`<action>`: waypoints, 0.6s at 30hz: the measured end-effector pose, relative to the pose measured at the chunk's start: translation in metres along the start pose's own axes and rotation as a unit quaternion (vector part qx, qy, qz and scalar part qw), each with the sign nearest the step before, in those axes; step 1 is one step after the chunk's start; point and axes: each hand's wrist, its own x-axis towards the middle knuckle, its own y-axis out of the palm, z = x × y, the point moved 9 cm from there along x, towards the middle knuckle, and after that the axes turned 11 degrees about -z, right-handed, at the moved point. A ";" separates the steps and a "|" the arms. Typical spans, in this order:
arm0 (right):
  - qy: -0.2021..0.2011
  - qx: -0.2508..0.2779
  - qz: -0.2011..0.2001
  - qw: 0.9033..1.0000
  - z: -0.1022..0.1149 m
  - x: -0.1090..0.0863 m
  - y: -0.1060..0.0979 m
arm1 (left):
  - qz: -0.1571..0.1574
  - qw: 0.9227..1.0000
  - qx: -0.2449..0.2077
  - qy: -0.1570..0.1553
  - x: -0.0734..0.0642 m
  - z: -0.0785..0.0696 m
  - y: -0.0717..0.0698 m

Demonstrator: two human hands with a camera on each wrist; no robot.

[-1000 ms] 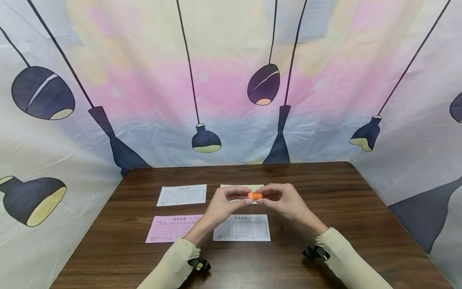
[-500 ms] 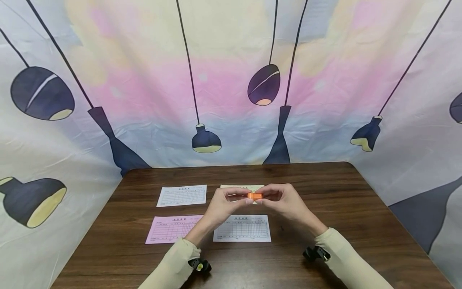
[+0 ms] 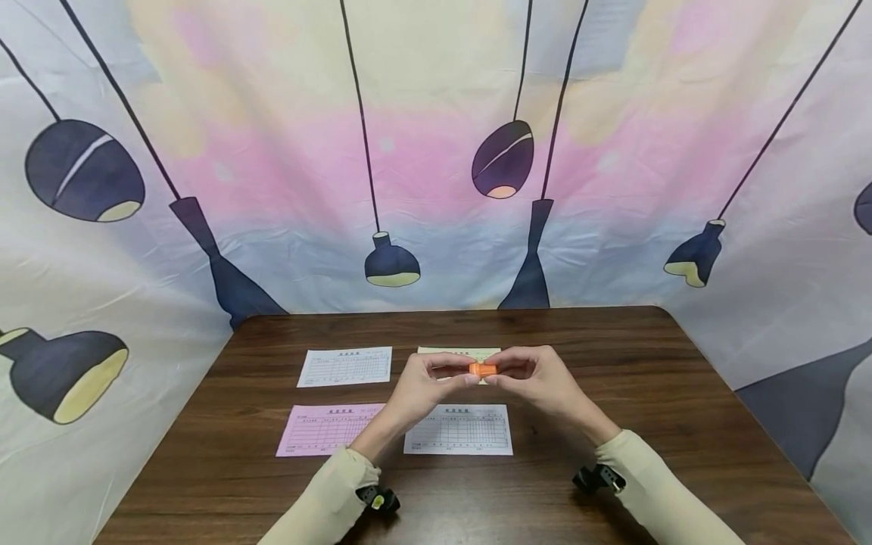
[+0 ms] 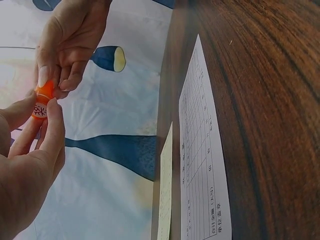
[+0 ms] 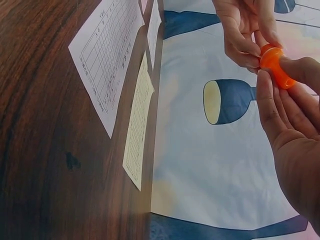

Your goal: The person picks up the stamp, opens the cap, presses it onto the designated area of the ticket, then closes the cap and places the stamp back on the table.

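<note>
A small orange stamp (image 3: 483, 369) is held above the table, between both hands. It has a waisted body, and its round white end with a dark red mark shows in the left wrist view. My left hand (image 3: 424, 384) pinches the marked end between thumb and fingers. From the other side, my right hand (image 3: 536, 375) grips the handle end with thumb and fingertips. Behind the hands lies a yellow printed slip (image 3: 456, 351), partly covered by them. A white printed slip (image 3: 458, 431) lies nearer, below the hands in the head view.
On the left of the dark wooden table (image 3: 545, 499) lie a pink slip (image 3: 320, 433), overlapped by the left forearm in the head view, and another white slip (image 3: 345, 368). A curtain (image 3: 436, 189) printed with lamps hangs behind the table's far edge.
The head view has shifted very slightly. Both hands keep the same hold on the stamp.
</note>
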 end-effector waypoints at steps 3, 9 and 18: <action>0.008 0.007 0.000 1.000 -0.001 0.000 0.000 | 0.002 1.000 -0.002 0.004 0.000 0.000 0.000; 0.010 0.011 0.002 1.000 -0.002 -0.001 -0.001 | 0.008 1.000 -0.003 0.005 0.001 0.000 0.002; 0.004 0.019 0.004 1.000 -0.003 -0.004 -0.004 | 0.015 1.000 0.009 0.006 0.000 0.001 0.003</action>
